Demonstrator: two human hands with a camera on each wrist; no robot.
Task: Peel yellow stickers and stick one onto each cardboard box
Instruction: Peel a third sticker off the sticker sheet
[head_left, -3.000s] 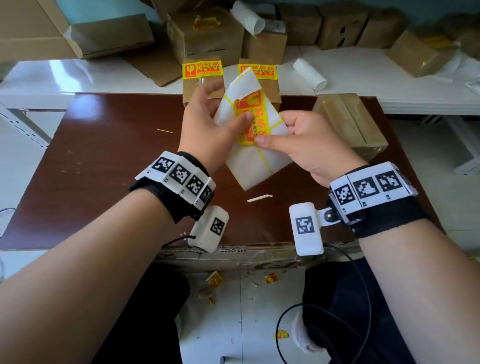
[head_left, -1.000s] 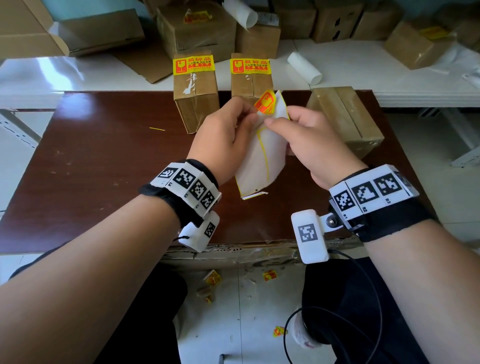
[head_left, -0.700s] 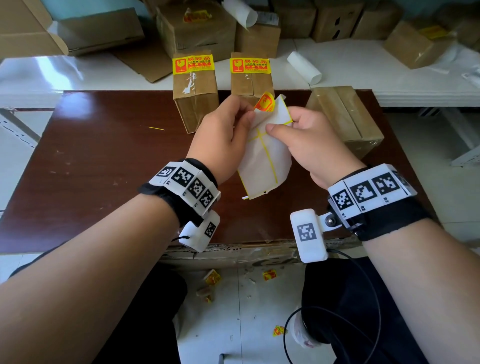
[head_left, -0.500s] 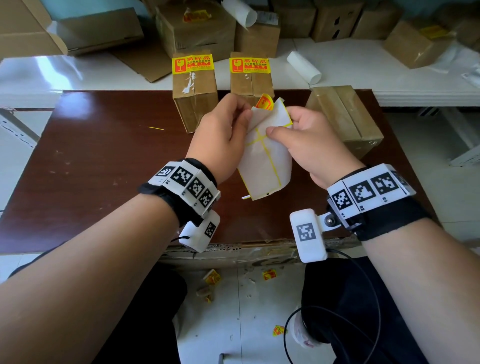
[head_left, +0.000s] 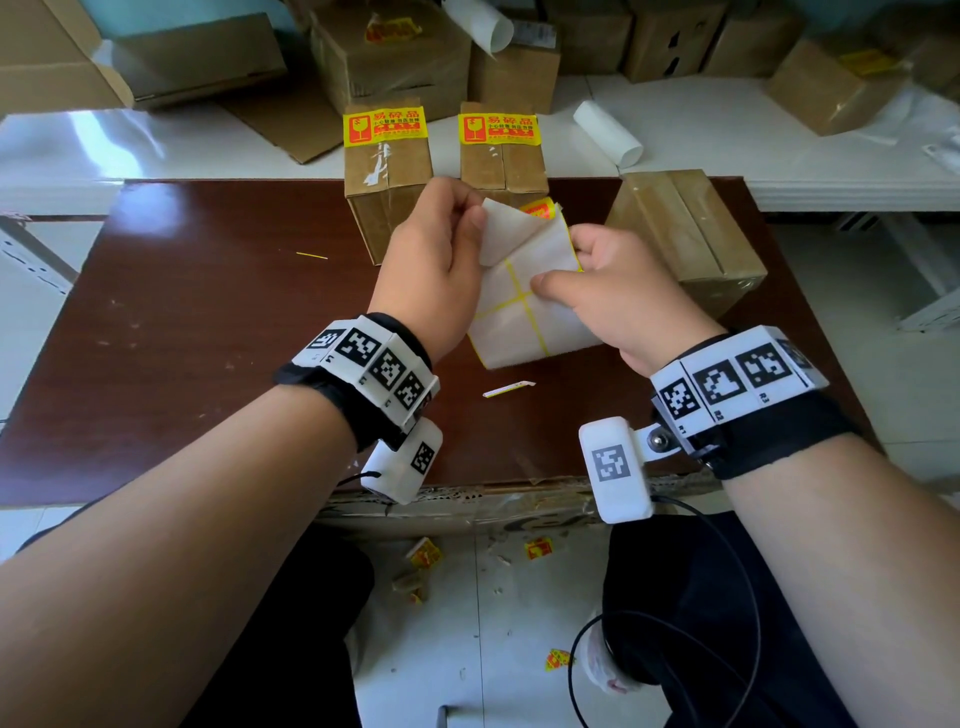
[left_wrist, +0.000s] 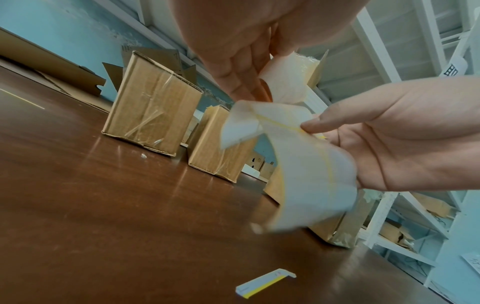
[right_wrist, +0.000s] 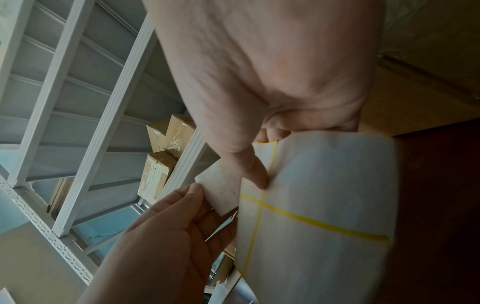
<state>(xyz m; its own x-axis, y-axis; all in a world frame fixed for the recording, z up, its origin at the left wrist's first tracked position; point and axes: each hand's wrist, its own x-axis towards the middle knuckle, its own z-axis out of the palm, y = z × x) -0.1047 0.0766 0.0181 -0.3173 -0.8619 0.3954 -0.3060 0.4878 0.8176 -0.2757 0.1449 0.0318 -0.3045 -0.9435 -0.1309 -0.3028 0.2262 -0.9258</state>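
**Peeling the next sticker off its backing**

From the head view, my left hand (head_left: 434, 260) pinches the lifted corner of the sticker (head_left: 497, 228), white underside toward me, while my right hand (head_left: 608, 291) pinches the backing sheet (head_left: 530, 312), thumb pressed near the yellow cross lines. Beyond my fingers stand two labelled boxes (head_left: 387, 176), each with a yellow label on top; the bare box (head_left: 685, 234) lies just right of my right hand, on the bench (head_left: 182, 322). I judge that one is next.

From the left wrist, my fingers (left_wrist: 233, 78) lie close together on the sticker flap, and the sheet (left_wrist: 311, 164) curls down below my right hand (left_wrist: 389, 133). I should pull slowly and low along the sheet, so the sticker does not tear or fold onto itself.

From the right wrist, my thumb (right_wrist: 249, 164) pins the sheet (right_wrist: 324, 205) right at the peel line. That is where it should be; I would slide it as the flap (right_wrist: 221, 189) lifts, touching only the sticker's edge.
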